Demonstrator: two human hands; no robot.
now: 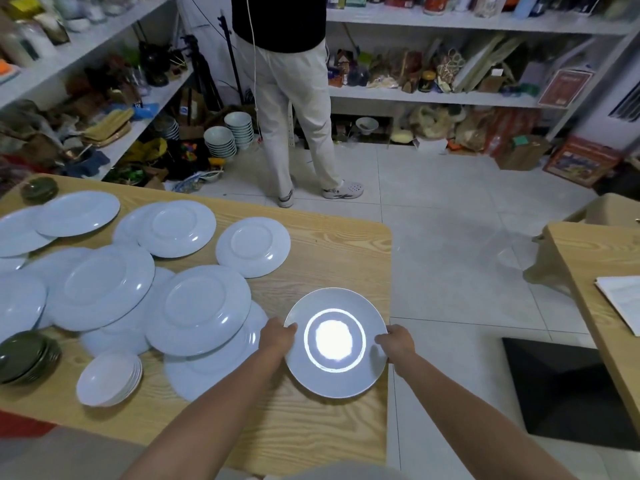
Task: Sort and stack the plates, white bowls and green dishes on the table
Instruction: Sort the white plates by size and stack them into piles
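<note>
White plate (335, 342) is at the right end of the wooden table (329, 244), whether resting or raised we cannot tell, our left hand (277, 336) and right hand (398, 342) pinching opposite rims, thumbs on top, evidently to hold it level, apart from the overlapping plates (201, 306).

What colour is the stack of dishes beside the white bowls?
The stack of dishes is dark green, seen best in the head view.

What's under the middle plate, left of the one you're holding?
Two plates show: the middle plate overlaps a near plate and a left plate. Anything else beneath is covered.
</note>
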